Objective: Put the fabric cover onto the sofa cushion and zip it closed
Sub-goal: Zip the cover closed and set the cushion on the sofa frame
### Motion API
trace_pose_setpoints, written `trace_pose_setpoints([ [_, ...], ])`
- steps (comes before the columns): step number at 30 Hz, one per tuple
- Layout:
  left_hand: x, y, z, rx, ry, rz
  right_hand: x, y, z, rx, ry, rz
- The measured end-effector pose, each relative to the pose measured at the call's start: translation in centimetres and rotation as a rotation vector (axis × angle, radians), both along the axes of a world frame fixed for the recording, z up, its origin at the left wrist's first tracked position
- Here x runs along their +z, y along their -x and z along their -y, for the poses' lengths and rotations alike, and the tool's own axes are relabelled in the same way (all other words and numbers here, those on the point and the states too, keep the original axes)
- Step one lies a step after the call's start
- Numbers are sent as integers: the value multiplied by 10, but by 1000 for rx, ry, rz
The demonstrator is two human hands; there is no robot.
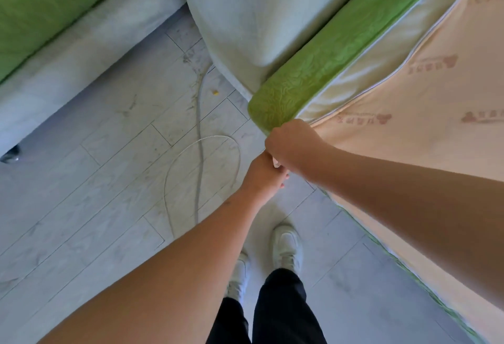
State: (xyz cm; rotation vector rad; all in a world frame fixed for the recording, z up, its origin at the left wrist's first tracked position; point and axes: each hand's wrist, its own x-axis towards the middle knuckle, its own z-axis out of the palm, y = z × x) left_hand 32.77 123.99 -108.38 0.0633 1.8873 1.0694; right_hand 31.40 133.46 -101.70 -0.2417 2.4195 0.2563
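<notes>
Right hand point(291, 147) clamps the corner of the green cover point(341, 51) at frame centre. Just below, touching it, left hand point(266, 174) curls; on what, I cannot tell. Cushion point(436, 103) fills the right, cover unzipped.

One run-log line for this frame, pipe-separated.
right hand: grips green cover corner | left hand: curled beneath, grasp hidden | zip: open | cushion: inside

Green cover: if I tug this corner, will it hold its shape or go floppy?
Probably floppy: the green cover bends and bunches where the right hand grips its corner. Likely light, as its unzipped edge waves loosely off the cushion. Its quilted face may give decent grip.
</notes>
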Motion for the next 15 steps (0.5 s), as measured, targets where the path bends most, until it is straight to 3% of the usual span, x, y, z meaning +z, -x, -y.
trace_pose_setpoints([
  [3,-7,-1,-10,42,20,-22,2,7,-17,183,63,81],
  [5,-11,-3,-14,103,24,14,-1,12,-24,282,87,64],
  [7,-14,-6,-13,79,20,-66,-4,16,-27,350,93,16],
  [10,-20,-14,-5,-31,42,-290,-4,24,-39,266,145,9],
  [15,-19,-15,7,-88,35,-349,-2,15,-90,-51,346,-93],
])
